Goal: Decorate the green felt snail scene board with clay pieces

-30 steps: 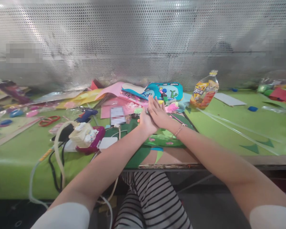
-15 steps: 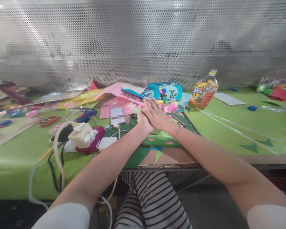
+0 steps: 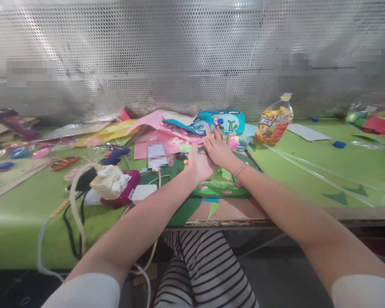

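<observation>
My right hand point(image 3: 220, 147) lies flat across my left palm, its fingers stretched out and pointing away from me. Underneath it, my left hand point(image 3: 201, 166) is turned palm up, its fingers mostly covered. Whether anything sits between the palms is hidden. Both hands are over a green craft picture point(image 3: 224, 190) with pink pieces on it. Just left of my left hand is a small orange ball point(image 3: 186, 161). Behind the hands lies a blue decorated craft piece point(image 3: 237, 122) with small coloured figures.
On the left stand a glue gun point(image 3: 115, 156), red-handled scissors point(image 3: 64, 163), and a power adapter point(image 3: 111, 184) with trailing cables. Pink sheets point(image 3: 149, 147) lie behind. A plastic bottle point(image 3: 274, 122) stands at the back right, near clear strips point(image 3: 321, 175). A perforated metal screen point(image 3: 179, 55) closes the back.
Both hands have shifted slightly to the right, and the right palm has slid over the left. The small orange ball, hidden before, now shows beside my left hand.
</observation>
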### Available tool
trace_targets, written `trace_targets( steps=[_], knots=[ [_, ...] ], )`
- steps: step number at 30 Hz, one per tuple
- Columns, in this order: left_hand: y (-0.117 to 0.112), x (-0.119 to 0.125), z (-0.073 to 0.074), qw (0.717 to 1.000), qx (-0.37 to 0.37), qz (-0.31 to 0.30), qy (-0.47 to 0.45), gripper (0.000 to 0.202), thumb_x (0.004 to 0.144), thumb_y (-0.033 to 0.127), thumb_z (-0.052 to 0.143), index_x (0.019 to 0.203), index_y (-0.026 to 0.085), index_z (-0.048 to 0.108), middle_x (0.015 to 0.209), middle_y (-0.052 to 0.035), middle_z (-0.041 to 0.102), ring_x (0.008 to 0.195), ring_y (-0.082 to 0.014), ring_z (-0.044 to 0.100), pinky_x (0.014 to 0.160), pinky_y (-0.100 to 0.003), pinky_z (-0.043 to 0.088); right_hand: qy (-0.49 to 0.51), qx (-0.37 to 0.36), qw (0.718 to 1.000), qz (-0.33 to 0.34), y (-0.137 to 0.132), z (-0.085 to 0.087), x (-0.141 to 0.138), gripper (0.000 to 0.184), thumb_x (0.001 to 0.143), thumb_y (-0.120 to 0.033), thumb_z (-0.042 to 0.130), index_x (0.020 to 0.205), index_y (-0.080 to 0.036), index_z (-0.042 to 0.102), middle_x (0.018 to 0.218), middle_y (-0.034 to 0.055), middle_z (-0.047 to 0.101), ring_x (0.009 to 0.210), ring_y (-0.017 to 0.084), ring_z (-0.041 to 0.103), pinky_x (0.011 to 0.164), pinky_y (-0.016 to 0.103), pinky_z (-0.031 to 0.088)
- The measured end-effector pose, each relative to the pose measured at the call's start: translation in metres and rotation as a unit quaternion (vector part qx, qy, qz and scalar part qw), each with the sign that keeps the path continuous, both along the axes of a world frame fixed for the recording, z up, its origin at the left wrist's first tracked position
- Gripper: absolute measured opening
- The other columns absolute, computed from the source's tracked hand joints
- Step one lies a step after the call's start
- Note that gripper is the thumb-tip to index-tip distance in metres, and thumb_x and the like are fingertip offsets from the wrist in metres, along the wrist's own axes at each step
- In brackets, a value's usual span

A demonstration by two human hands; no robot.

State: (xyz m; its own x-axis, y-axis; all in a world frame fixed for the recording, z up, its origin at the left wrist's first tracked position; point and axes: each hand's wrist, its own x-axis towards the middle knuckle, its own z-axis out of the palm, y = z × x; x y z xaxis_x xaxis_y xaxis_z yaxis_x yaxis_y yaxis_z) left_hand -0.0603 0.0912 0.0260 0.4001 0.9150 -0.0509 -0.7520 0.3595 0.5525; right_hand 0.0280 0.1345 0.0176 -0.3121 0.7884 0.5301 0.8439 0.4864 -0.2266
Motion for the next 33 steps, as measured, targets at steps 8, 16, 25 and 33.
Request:
trace_targets(
  steps=[8, 16, 25, 33],
  knots=[
    [0.004, 0.000, -0.005, 1.000, -0.012, 0.003, 0.025, 0.063, 0.088, 0.057, 0.011, 0.083, 0.020, 0.062, 0.082, -0.0125, 0.069, 0.093, -0.0306, 0.062, 0.084, -0.049, 0.043, 0.031, 0.021, 0.999, -0.040, 0.009, 0.003, 0.006, 0.056, 0.094, -0.039, 0.021, 0.144, -0.015, 0.029, 0.149, 0.0152, 0.028, 0.137, 0.032, 0.024, 0.106, 0.064, 0.013],
    [0.008, -0.009, -0.006, 1.000, -0.018, 0.007, -0.017, 0.059, 0.087, 0.060, 0.018, 0.074, 0.017, 0.057, 0.070, -0.0119, 0.063, 0.079, -0.0272, 0.064, 0.079, -0.046, 0.048, 0.157, -0.021, 0.983, 0.088, 0.022, 0.021, 0.021, 0.042, 0.092, -0.034, 0.029, 0.078, -0.018, 0.065, 0.087, 0.0080, 0.065, 0.087, 0.022, 0.059, 0.079, 0.034, 0.045],
    [0.016, -0.014, -0.001, 0.989, -0.036, 0.143, 0.022, 0.041, 0.088, 0.053, 0.031, 0.110, 0.024, 0.052, 0.067, 0.0004, 0.059, 0.065, -0.0173, 0.061, 0.070, -0.034, 0.047, 0.066, -0.099, 0.962, 0.245, 0.017, 0.017, 0.020, 0.014, 0.080, -0.026, 0.055, 0.084, -0.016, 0.063, 0.083, 0.0039, 0.064, 0.074, 0.016, 0.055, 0.066, 0.028, 0.041],
    [0.009, -0.012, 0.004, 0.988, -0.020, 0.147, 0.038, 0.040, 0.086, 0.051, 0.042, 0.112, 0.022, 0.053, 0.064, 0.0024, 0.057, 0.055, -0.0131, 0.057, 0.057, -0.025, 0.043, 0.031, -0.113, 0.960, 0.255, 0.018, 0.015, 0.018, 0.007, 0.079, -0.022, 0.057, 0.075, -0.016, 0.058, 0.075, 0.0014, 0.059, 0.069, 0.014, 0.052, 0.061, 0.026, 0.039]
  ],
)
